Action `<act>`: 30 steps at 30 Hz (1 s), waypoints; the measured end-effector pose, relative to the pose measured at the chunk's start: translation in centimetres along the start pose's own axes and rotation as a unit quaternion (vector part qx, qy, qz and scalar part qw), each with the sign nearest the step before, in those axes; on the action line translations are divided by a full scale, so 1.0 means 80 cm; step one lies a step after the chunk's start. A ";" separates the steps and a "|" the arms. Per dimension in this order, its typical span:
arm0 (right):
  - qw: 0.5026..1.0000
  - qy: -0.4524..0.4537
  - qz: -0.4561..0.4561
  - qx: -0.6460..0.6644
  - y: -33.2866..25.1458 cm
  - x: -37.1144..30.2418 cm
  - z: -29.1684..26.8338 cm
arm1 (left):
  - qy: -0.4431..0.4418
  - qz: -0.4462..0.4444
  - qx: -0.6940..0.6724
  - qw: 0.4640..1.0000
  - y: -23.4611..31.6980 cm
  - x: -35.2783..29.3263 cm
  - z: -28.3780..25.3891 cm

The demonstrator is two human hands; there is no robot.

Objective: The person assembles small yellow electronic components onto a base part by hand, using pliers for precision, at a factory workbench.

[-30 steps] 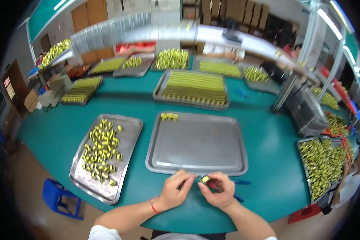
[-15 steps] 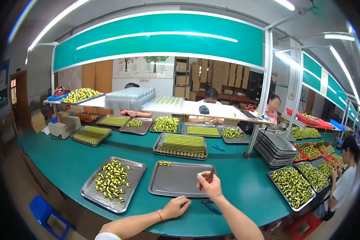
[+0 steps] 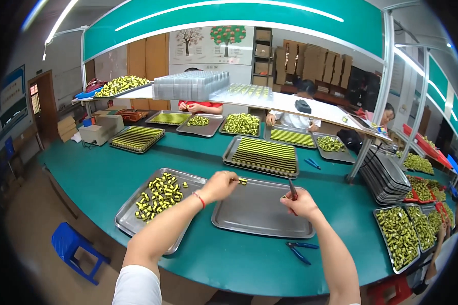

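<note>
My left hand (image 3: 220, 186) reaches over the back left corner of a grey metal tray (image 3: 262, 223), fingertips pinched together beside small yellow-and-black blocks (image 3: 243, 181). Whether a block is between those fingertips, I cannot make out. Above the same tray's right side, my right hand (image 3: 301, 203) is closed around a red-handled tool (image 3: 293, 190) with a slim dark tip pointing away from me. A speck of yellow shows at its fingertips, too small to name. Left of these, partly behind my left forearm, a second tray (image 3: 130, 219) carries a loose heap of yellow-and-black blocks (image 3: 160, 195).
Blue-handled cutters (image 3: 301, 250) lie before the tray. Behind it sits a stack of trays with blocks in rows (image 3: 262, 155). Empty trays (image 3: 384, 178) are piled right, near full trays (image 3: 398, 236). Co-workers sit beyond a raised white shelf (image 3: 285, 101). A blue stool (image 3: 76, 249) stands left.
My left hand has lifted from the table's front edge and moved forward to the tray's back left corner. The right hand keeps hold of the red-handled tool. The whole view has shifted.
</note>
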State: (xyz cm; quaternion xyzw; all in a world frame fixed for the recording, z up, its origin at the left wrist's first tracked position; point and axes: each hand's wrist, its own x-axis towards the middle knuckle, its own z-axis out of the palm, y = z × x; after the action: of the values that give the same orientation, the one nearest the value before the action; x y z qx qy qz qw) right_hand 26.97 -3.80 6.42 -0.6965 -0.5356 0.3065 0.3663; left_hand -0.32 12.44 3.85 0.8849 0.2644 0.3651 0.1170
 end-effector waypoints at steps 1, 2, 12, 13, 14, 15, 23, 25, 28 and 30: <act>0.999 0.001 -0.012 -0.035 -0.002 0.016 0.011 | -0.029 -0.030 0.018 0.999 -0.023 0.009 -0.004; 0.997 0.002 -0.025 -0.070 0.000 0.033 0.020 | -0.059 -0.060 0.036 0.996 -0.044 0.018 -0.005; 0.961 -0.035 -0.032 -0.271 -0.001 0.200 0.110 | -0.207 -0.065 0.069 0.974 -0.131 0.067 0.059; 0.959 -0.035 -0.038 -0.277 -0.002 0.206 0.115 | -0.205 -0.047 0.078 0.975 -0.139 0.066 0.065; 0.957 -0.034 -0.045 -0.283 0.000 0.210 0.120 | -0.202 -0.028 0.087 0.975 -0.143 0.064 0.070; 0.954 -0.033 -0.057 -0.294 0.003 0.216 0.126 | -0.218 -0.035 0.086 0.972 -0.141 0.065 0.069; 0.950 -0.028 -0.068 -0.302 0.014 0.224 0.136 | -0.189 -0.028 0.074 0.979 -0.145 0.063 0.092; 0.950 -0.021 -0.073 -0.302 0.013 0.222 0.138 | -0.186 -0.020 0.061 0.980 -0.147 0.063 0.095; 0.950 -0.021 -0.064 -0.305 0.010 0.220 0.137 | -0.197 -0.005 0.050 0.979 -0.149 0.064 0.094; 0.952 -0.028 -0.055 -0.300 0.007 0.219 0.136 | -0.193 0.019 0.027 0.981 -0.150 0.064 0.088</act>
State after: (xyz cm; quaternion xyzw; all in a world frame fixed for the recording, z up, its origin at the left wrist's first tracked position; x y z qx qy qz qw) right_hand 22.53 15.06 -0.54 -0.7350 -0.6503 0.1302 0.1414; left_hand 3.14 25.16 -2.91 0.9466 0.2294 0.1819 0.1350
